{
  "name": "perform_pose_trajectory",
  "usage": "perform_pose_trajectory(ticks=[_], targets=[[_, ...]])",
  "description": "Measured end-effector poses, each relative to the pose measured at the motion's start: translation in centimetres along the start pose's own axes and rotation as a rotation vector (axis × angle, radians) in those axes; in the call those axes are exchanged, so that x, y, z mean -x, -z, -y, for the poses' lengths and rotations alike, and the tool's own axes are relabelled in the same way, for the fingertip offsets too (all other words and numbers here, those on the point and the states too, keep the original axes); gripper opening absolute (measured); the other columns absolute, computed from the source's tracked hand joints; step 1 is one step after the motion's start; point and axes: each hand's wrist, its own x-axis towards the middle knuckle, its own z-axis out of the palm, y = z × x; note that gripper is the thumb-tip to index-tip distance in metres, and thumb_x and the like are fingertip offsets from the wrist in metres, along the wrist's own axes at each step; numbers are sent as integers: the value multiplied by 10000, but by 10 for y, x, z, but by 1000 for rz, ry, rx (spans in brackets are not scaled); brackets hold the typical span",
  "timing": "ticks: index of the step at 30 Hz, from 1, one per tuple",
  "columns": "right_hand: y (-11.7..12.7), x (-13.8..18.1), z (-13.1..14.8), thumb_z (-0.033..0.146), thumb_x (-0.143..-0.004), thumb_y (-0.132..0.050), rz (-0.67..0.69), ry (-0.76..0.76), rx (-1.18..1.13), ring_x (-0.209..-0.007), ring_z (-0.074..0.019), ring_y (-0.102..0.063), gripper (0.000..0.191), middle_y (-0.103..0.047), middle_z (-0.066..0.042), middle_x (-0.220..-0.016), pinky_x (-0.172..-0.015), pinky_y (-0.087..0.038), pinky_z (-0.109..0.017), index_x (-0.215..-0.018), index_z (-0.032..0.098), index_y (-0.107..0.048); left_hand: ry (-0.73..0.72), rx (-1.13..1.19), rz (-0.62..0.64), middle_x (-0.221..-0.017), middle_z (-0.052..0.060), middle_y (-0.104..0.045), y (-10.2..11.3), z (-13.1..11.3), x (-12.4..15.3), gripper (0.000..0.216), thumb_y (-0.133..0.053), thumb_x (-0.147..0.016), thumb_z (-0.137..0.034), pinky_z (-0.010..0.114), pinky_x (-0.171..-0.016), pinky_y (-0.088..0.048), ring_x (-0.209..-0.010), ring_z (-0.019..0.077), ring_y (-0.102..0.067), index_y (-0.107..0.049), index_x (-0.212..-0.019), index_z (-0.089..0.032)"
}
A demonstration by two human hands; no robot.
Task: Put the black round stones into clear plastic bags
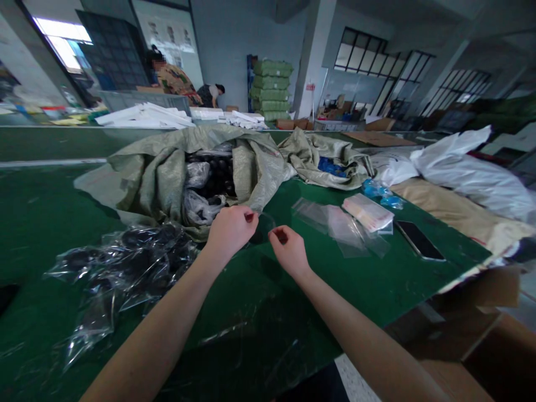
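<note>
My left hand is closed in a pinch just in front of the open woven sack. Beside it, lower and to the right, my right hand also pinches, its fingers curled. Stretched between the two is a clear plastic bag, faint against the green table; something dark shows below my left fingers, too hidden to name. Black rounded items fill the sack's mouth, among crumpled clear plastic. Left of my left forearm lies a pile of clear bags with dark items inside.
Flat clear bags and a stack of bags lie to the right, near a phone. Behind them sit a second sack with blue items and blue wrapped pieces. An open cardboard box stands lower right. Two people work behind.
</note>
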Motion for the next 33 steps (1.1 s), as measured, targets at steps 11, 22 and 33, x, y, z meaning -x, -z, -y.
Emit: perform_pose_trajectory(ticks=[11, 22, 33], targets=[[40, -44, -23, 404, -765, -661, 279, -26, -440, -871, -182, -656, 213, -715, -39, -895, -820, -507, -332, -794, 194, -649, 17, 435, 414, -665, -5, -638, 0, 46, -21, 331, -561, -814, -462, 221, -543, -347, -603, 127, -517, -737, -801, -182], [20, -48, -67, 411, -727, -720, 317, -201, -684, -750, -152, -649, 245, -685, -11, -762, -807, -514, -323, -786, 185, -646, 172, 624, 517, -486, -69, -323, -38, 46, -19, 385, -543, -817, -509, 209, -412, -144, -417, 63, -234, -676, -789, -149], [24, -50, -76, 416, -656, -774, 305, -234, -608, -827, -179, -666, 289, -722, -32, -857, -867, -525, -360, -829, 196, -705, 248, 655, 569, -493, -84, -272, -51, 59, -22, 373, -530, -836, -522, 219, -405, -135, -396, 68, -231, -643, -831, -167]])
